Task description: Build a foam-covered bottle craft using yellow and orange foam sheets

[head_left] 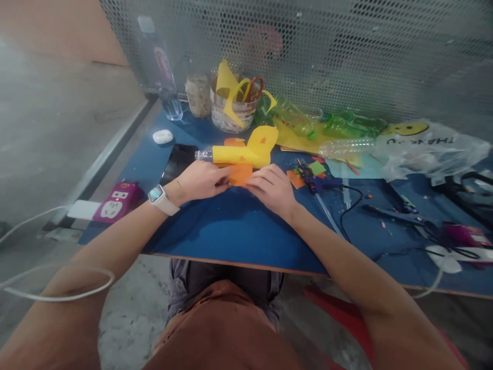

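A small clear bottle wrapped in yellow paper (234, 154) lies sideways on the blue table, its bare neck pointing left. Yellow rounded flaps rise at its right end, and an orange paper piece (241, 175) sticks out along its near side. My left hand (202, 180) is closed with its fingertips at the left edge of the orange piece. My right hand (273, 187) has its bent fingers pressed together on the right edge of that same piece. Partly under the left hand and the bottle neck is a black phone (179, 159).
Behind stand a water bottle (169, 92), a jar (198, 96) and a tub (233, 115) with scissors. To the right are a glue gun (318, 182), green bottles (354, 125), a plastic bag (435, 149) and cables. A purple socket block (117, 202) sits at left.
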A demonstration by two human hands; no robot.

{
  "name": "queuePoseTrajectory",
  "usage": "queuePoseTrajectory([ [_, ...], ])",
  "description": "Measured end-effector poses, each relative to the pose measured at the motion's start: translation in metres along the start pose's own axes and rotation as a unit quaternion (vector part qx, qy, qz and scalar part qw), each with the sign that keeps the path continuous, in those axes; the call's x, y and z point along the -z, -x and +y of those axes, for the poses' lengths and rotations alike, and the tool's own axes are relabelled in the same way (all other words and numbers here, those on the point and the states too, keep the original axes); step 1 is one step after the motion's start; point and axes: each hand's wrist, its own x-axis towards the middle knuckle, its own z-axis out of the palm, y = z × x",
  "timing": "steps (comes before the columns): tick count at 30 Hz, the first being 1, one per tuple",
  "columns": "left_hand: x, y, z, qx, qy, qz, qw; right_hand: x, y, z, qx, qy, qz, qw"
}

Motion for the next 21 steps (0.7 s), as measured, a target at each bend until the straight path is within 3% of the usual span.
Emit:
queuePoseTrajectory([
  [6,-0.0025,-0.0006,0.0028,0.018,-0.016,0.050,0.998,-0.0035,0.0005,0.0014,0.005,0.017,0.007,1.000],
  [11,-0.0039,0.0006,0.0032,-0.064,0.010,0.099,0.993,-0.0079,0.0011,0.0056,0.066,0.025,0.067,0.995],
  [14,-0.0046,0.0001,0.0054,-0.104,0.008,0.126,0.987,-0.0082,0.0008,0.0064,0.079,0.033,0.069,0.994],
  [21,-0.0057,-0.0021,0.0082,-0.116,0.010,0.154,0.981,-0.0056,-0.0006,0.0051,0.105,0.036,0.086,0.990],
])
